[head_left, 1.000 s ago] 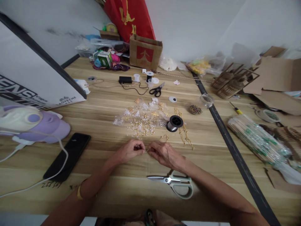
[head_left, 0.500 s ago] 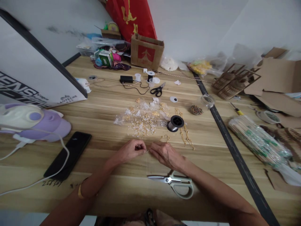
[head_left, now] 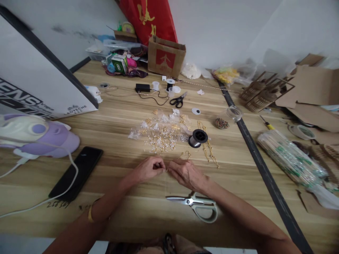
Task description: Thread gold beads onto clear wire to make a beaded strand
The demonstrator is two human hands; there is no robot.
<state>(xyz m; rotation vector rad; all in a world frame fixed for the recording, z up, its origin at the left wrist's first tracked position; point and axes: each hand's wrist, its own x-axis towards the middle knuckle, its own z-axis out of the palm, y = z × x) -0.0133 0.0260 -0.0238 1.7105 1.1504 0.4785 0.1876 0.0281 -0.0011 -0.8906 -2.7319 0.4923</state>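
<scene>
My left hand [head_left: 148, 168] and my right hand [head_left: 186, 173] meet fingertip to fingertip over the table, both closed in a pinch. Between them is a tiny gold-coloured bit, too small to name, and a faint clear thread [head_left: 166, 183] hangs below. Just beyond my hands lies a pile of small gold and silver jewellery findings [head_left: 161, 139], some in clear bags. To its right, a black spool of thread [head_left: 197, 138] rests beside a gold beaded chain [head_left: 209, 150]. A short gold chain [head_left: 185, 153] curves behind my right fingers. Pale-handled scissors [head_left: 193, 201] lie nearest me, under my right wrist.
On the left are a black phone [head_left: 76, 173], a purple-and-white device [head_left: 50, 137] with a cable and a large white box [head_left: 39, 70]. Black scissors [head_left: 178, 101] and a bead jar [head_left: 225, 120] stand farther back. Packaged sticks [head_left: 291, 155] lie to the right.
My hands stay almost in place, with the fingertips shifting slightly around the tiny piece. The view tilts a little; nothing else on the table has moved.
</scene>
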